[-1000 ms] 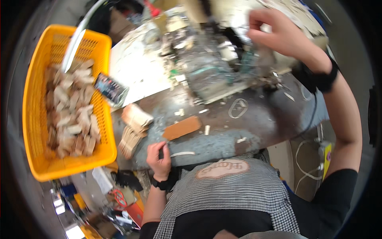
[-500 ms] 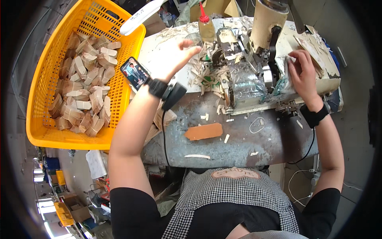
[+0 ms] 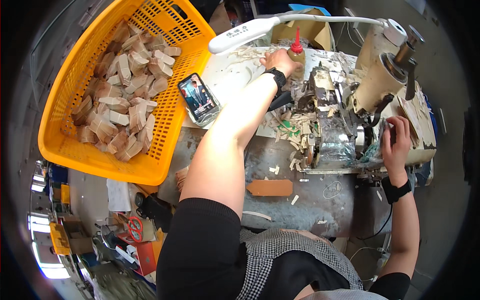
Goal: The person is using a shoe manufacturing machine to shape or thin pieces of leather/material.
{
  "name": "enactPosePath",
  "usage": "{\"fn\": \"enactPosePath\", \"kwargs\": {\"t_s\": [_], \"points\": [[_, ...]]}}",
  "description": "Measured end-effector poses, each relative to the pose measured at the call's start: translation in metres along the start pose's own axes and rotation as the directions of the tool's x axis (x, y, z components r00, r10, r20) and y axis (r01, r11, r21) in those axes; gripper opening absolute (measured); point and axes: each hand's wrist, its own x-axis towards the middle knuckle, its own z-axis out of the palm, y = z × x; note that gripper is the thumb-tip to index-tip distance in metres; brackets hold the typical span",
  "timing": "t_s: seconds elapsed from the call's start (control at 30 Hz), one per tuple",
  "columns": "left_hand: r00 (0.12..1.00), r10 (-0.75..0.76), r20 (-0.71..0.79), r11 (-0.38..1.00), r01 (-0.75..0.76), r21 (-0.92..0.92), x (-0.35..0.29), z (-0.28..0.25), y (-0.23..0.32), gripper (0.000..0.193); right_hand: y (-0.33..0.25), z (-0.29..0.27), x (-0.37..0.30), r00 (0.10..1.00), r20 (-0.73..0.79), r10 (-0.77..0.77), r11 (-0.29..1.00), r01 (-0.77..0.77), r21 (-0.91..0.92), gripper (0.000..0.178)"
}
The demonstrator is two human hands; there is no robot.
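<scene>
My left hand (image 3: 282,63) is at the back of the bench, just beside a squeeze bottle (image 3: 296,56) with a red nozzle. Its thumb points toward the bottle; the fingers bend down and their tips are hidden. My right hand (image 3: 398,139) is at the right end of a bench machine (image 3: 336,132), its fingers curled beside teal and clear plastic wrapping. What lies inside those fingers is hidden. A brown leather strap piece (image 3: 270,188) with one pointed end lies flat in front of the machine.
A yellow basket (image 3: 165,165) full of banded pale leather bundles (image 3: 120,102) stands at left. Beside it a phone (image 3: 198,99) plays video. A white lamp (image 3: 245,36) reaches over the bench. Scraps (image 3: 290,125) pile left of the machine, and a stack of pale sheets (image 3: 409,117) sits right.
My left hand has reached farther forward and right, to the squeeze bottle. The view has shifted, so the bench sits lower and farther right. My right hand stays at the machine's right end.
</scene>
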Motion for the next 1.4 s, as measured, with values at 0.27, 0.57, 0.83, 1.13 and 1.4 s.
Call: {"fn": "enactPosePath", "kwargs": {"t_s": [0.27,0.57,0.83,1.13,1.4], "points": [[0.978,0.129,0.165,0.991,-0.133,0.013,0.022,-0.007,-0.015,0.067,0.003,-0.001,-0.001,0.997,-0.006,-0.071,0.994,0.07,-0.087,0.021],[0.964,0.266,-0.01,0.964,-0.266,0.012,0.03,0.013,-0.023,0.059,-0.001,0.001,0.002,0.999,0.038,0.0,0.998,0.003,-0.068,0.019],[0.941,0.242,-0.234,0.927,-0.296,-0.232,0.015,-0.02,-0.018,0.06,-0.005,0.002,0.003,0.999,0.043,0.009,0.998,-0.006,-0.06,0.019],[0.944,0.306,0.124,0.796,-0.183,-0.577,-0.083,-0.1,-0.056,0.034,0.0,-0.001,-0.003,1.0,-0.008,0.018,0.997,-0.019,-0.076,0.017],[0.751,0.339,0.566,0.592,0.297,-0.749,-0.25,-0.134,-0.006,0.044,0.004,0.004,0.001,0.996,-0.09,-0.019,1.0,0.02,0.016,0.018]]}}
